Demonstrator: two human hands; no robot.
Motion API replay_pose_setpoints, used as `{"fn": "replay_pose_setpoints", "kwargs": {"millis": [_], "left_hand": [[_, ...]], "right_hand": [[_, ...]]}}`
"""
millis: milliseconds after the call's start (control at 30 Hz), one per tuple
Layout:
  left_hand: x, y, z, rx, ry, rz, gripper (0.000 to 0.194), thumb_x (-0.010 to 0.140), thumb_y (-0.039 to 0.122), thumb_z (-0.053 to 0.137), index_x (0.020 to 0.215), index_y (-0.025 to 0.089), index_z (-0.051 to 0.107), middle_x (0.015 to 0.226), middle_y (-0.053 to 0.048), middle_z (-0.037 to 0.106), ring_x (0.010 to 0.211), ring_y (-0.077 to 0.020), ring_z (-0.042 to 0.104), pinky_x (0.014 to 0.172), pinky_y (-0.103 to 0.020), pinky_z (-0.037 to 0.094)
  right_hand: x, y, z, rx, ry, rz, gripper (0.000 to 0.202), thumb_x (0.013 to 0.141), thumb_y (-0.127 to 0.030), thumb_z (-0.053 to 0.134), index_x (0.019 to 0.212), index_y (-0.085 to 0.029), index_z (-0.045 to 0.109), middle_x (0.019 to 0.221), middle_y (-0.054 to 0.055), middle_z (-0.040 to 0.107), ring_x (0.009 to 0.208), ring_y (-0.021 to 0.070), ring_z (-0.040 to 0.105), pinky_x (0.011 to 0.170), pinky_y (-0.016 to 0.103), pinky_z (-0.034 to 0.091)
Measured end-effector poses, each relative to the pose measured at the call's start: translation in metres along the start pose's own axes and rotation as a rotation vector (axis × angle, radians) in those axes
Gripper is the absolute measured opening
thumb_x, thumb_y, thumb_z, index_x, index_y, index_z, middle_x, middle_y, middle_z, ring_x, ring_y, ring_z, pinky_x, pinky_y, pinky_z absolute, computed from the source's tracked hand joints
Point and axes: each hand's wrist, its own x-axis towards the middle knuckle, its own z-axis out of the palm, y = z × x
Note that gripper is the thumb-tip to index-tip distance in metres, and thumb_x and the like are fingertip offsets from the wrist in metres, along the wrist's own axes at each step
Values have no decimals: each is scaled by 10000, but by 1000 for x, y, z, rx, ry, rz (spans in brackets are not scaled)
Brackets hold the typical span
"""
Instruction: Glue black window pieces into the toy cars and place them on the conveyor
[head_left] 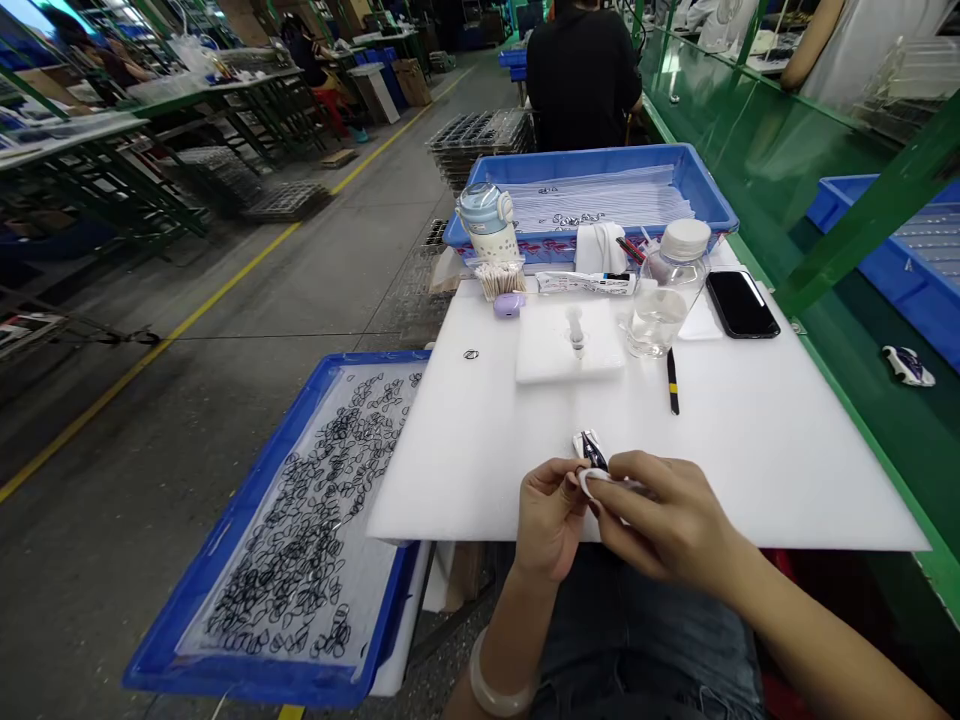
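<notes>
My left hand (pixel 551 515) and my right hand (pixel 667 510) meet over the front edge of the white work board (pixel 465 450), fingertips pinched together. A small white curved piece (pixel 594 482) shows at my right hand's fingertips; its kind is unclear. The fingers hide whatever my left hand pinches. Just beyond the fingertips is a small black-and-white part (pixel 590 448), shaped like a toy car's body; I cannot tell whether it is held or lies on the board. A foam block (pixel 570 340) with a small clear tube (pixel 576 330) lies farther back.
On the board are a clear bottle (pixel 664 295), tweezers (pixel 673 382), a phone (pixel 742 304), cotton swabs (pixel 500 278) and a small black ring (pixel 471 354). A blue tray (pixel 300 385) of black rings sits lower left; another blue bin (pixel 712 195) stands behind. A toy car (pixel 908 366) rests at right.
</notes>
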Motion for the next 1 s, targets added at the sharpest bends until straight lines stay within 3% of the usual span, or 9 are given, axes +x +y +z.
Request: {"fn": "replay_pose_setpoints", "kwargs": {"millis": [67,133,233,367,533,733,1000], "left_hand": [[-2,4,-3,-19,-19,-10,385,604,521,896,755,191,768,692,-29,737,618,-128,683,626,-235,594],[-3,11,-9,33,-44,12,327,643,460,892,785,190,774,724,-40,751,661,-145,703,666,-248,607],[-7,20,-18,389,-6,189,174,746,315,835,844,184,777,806,-53,768,751,-173,724,729,-273,613],[-9,20,-17,951,40,556,87,823,179,734,903,189,766,837,-45,762,746,-177,709,726,-298,599],[-8,4,-4,1184,-25,780,133,885,155,662,985,176,747,860,-67,738,795,-192,700,728,-306,587],[-5,-5,-6,1209,-10,763,124,891,188,673,989,197,748,834,-51,702,778,-183,677,711,-298,572],[0,10,-13,1077,-18,526,177,833,165,709,1000,211,746,1030,-63,719,949,-214,709,867,-356,599]], "right_hand": [[-4,4,-8,54,-14,50,169,933,-168,551,991,-165,710,815,64,648,607,116,576,520,248,445],[-9,11,-18,98,65,194,142,929,-159,582,984,-189,710,819,51,660,583,103,561,510,239,427],[-16,22,-22,197,135,475,131,939,-202,597,906,-202,724,768,42,667,569,117,565,510,257,423],[-21,30,-1,344,-70,666,200,940,-322,593,866,-199,732,739,36,675,647,156,613,571,277,449],[-22,33,22,384,-123,723,185,921,-311,583,853,-186,701,784,33,694,699,165,631,618,280,452],[-21,35,24,346,-227,710,173,910,-285,557,858,-191,692,798,41,692,702,174,617,602,285,422],[-19,36,24,336,-266,715,204,928,-310,547,840,-188,685,778,37,672,698,169,601,621,288,411]]}}
